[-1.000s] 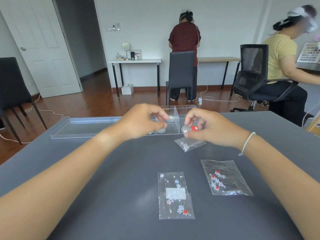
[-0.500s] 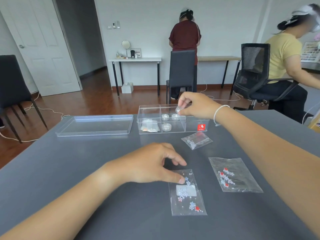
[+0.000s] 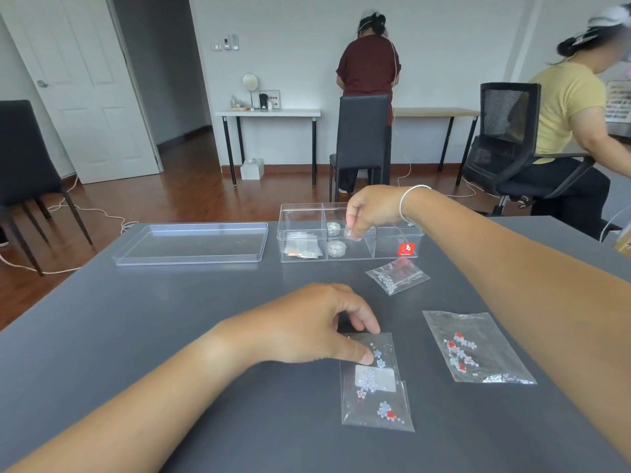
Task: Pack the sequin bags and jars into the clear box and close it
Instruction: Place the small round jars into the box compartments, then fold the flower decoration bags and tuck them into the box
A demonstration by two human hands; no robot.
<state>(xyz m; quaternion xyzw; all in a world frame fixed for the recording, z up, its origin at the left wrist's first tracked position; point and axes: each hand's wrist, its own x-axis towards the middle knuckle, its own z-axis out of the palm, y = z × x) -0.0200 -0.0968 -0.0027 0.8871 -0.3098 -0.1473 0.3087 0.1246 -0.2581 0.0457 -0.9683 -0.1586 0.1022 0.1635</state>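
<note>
A clear divided box [image 3: 396, 256] with a red sticker stands at the far side of the grey table. Its left compartment holds sequin bags [image 3: 302, 248]; the middle one holds two small jars [image 3: 336, 248]. My right hand [image 3: 370, 209] reaches into the middle compartment, fingers shut on a third small jar [image 3: 351, 232]. My left hand [image 3: 317, 324] pinches the top edge of a sequin bag [image 3: 375, 387] lying flat near me. Two more sequin bags lie on the table, one at the right [image 3: 474, 346] and a smaller one [image 3: 397, 275] in front of the box.
The box's clear lid [image 3: 191, 242] lies upside down to the left of the box. Beyond the table edge are chairs, a white side table, cables on the wooden floor, a standing person [image 3: 367, 70] and a seated person [image 3: 566, 107] at the right.
My right hand has lowered the jar deeper into the middle compartment. My left hand has closed its fingers on the near bag's top edge.
</note>
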